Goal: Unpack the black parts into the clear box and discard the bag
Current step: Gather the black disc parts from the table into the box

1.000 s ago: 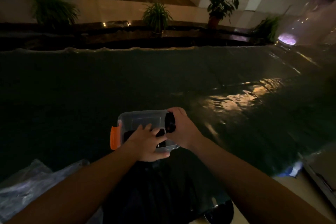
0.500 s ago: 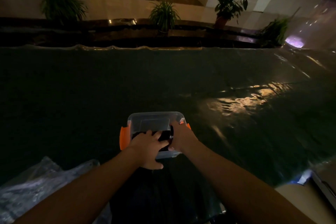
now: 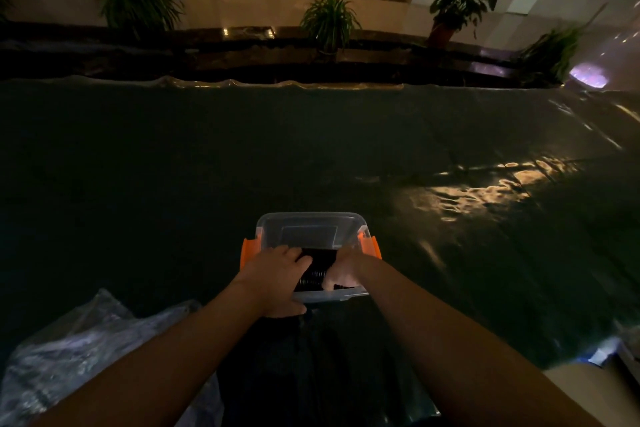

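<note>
I had my left hand (image 3: 277, 274) low in the centre of the frame, fingers spread flat over the near end of the black parts (image 3: 317, 269), pressing them down, I judged, so the row would settle. My right hand (image 3: 343, 272) sat just beside it on the other end of the row, reaching down inside; whether its fingers curled round a part or merely pushed I could not tell (the light was poor). The parts lay inside the clear box (image 3: 311, 229), against its near wall, leaving the far half bare, probably to keep room for more. The box, with its orange latches (image 3: 248, 251) swung out at either side, stood on the dark, film-covered counter (image 3: 173, 166) close to my body for easy reach. A crumpled clear bag (image 3: 79, 350) lay at lower left, not yet discarded. Potted plants (image 3: 329, 19) lined the top of the frame.
</note>
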A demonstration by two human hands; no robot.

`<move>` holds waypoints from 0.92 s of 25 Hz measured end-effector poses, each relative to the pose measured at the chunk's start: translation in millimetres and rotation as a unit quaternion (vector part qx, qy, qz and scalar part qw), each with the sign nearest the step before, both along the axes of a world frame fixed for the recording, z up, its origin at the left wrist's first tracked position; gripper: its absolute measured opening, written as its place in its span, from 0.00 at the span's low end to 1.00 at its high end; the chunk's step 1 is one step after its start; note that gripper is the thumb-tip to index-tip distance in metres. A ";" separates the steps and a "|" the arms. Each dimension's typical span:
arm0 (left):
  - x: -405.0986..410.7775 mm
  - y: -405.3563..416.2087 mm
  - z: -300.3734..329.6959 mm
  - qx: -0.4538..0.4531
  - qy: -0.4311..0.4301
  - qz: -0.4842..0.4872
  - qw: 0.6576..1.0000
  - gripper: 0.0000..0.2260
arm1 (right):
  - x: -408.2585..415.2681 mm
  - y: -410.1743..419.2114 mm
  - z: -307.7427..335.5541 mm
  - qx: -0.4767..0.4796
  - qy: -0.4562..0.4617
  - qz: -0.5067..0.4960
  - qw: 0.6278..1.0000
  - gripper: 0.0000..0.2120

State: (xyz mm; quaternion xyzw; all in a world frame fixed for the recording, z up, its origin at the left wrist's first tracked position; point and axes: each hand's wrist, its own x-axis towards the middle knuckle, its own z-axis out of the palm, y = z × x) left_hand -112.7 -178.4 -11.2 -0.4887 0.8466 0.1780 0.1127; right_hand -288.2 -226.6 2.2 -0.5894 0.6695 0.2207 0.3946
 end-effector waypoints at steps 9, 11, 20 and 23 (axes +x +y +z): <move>-2.6 5.1 3.3 -0.009 -0.013 0.011 1.000 0.41 | 8.2 13.5 3.9 -0.061 -0.027 -0.019 0.998 0.59; -1.8 7.9 7.6 -0.023 -0.022 0.013 0.999 0.45 | 7.4 16.3 6.4 -0.077 -0.055 -0.027 0.995 0.58; 38.4 46.2 38.9 -0.131 0.026 0.145 0.980 0.51 | 0.3 53.6 34.8 -0.328 -0.029 0.149 0.932 0.50; 78.2 75.9 48.3 -0.152 0.041 0.225 0.961 0.50 | 9.9 69.0 50.5 -0.388 -0.083 0.199 0.896 0.48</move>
